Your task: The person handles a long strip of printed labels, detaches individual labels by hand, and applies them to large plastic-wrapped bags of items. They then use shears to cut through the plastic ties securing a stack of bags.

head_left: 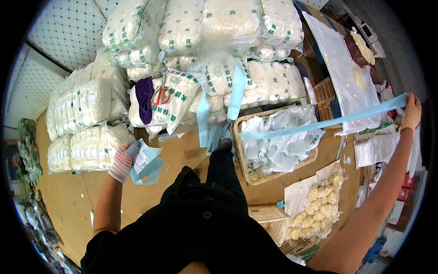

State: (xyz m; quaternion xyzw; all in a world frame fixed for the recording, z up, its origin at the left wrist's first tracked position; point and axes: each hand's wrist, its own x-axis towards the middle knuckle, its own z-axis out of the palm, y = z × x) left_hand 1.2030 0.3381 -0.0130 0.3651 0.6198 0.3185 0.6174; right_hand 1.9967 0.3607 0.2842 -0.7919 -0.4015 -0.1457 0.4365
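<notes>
Head-worn fisheye, apparently steeply downward

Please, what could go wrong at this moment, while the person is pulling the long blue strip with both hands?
1. The blue strip runs taut from the right hand across the basket of plastic bags; it may snag there or drag bags out.
2. The left hand holds a loose bundle of strip; its loops could tangle.
3. Red scissors lie on the stacked bags and might slide off if those are bumped.
</notes>
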